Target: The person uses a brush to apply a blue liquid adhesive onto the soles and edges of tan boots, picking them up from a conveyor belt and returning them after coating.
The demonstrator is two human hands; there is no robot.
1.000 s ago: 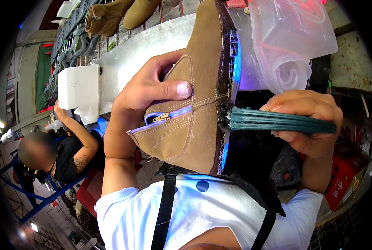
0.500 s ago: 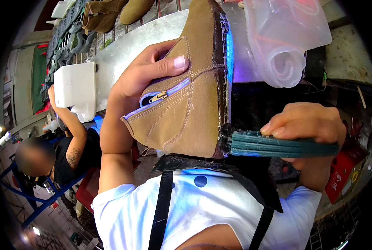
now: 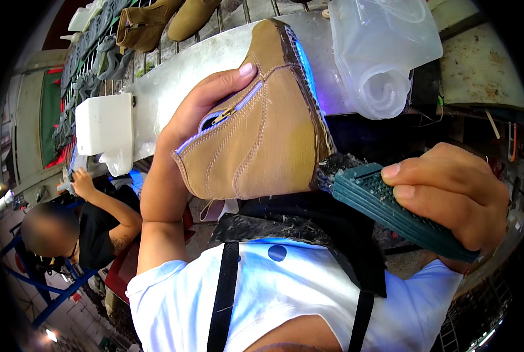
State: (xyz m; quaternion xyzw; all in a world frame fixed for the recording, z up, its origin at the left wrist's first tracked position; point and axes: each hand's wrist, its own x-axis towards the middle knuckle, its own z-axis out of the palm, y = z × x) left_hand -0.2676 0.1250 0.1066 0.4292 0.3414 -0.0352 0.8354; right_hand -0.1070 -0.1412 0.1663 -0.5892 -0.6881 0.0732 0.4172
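Note:
A tan boot (image 3: 273, 129) with no outsole fitted lies on its side in the middle, toe pointing away. Along its bottom edge run a dark band and stitching, and its short side zipper has a brass pull. My left hand (image 3: 218, 91) is closed around the boot from the left, thumb on top near the zipper. To the right, my right hand (image 3: 455, 196) grips a green ribbed brush (image 3: 385, 202) by its handle. The brush's dark, clumped bristles are against the boot's bottom edge at the heel end.
Beyond the boot stretches a metal bench top (image 3: 168, 88). A cut translucent jug (image 3: 385, 53) stands at far right, a white container (image 3: 104, 126) at left. More tan boots (image 3: 144, 26) and grey soles (image 3: 106, 58) lie on a rack behind. A person (image 3: 106, 226) sits at left.
The boot has come nearer and turned, its toe lower in view. My right hand has moved right and tilted the brush, its handle end now lower. The seated person's arm has shifted.

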